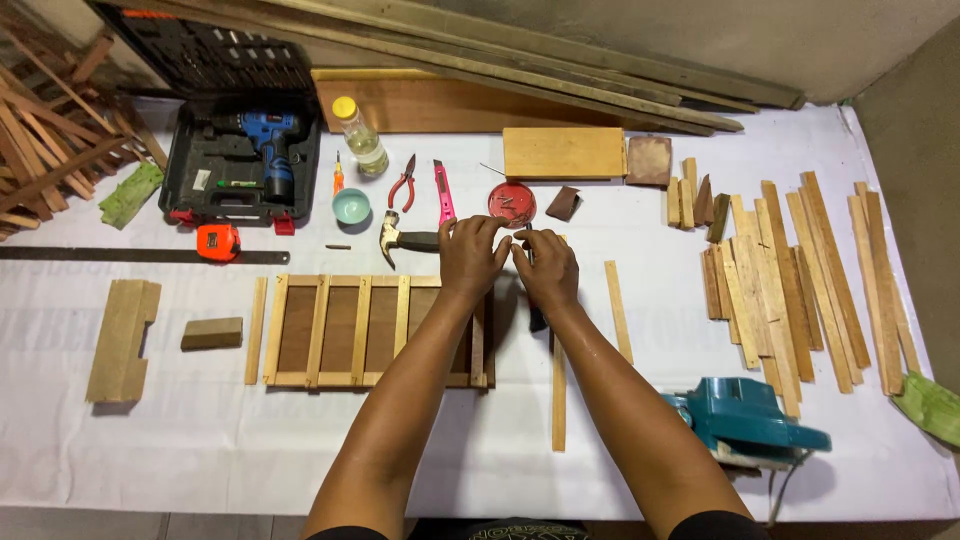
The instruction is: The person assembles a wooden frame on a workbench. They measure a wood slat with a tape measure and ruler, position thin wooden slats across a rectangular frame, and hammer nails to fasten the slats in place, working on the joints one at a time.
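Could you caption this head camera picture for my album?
Left hand and right hand meet above a slatted wooden frame, with a hammer nearby.

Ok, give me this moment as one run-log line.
left hand: at slatted wooden frame top right corner | right hand: fingertips meeting left's, grip unclear | hammer: lying beside left hand | loose slat: under right forearm
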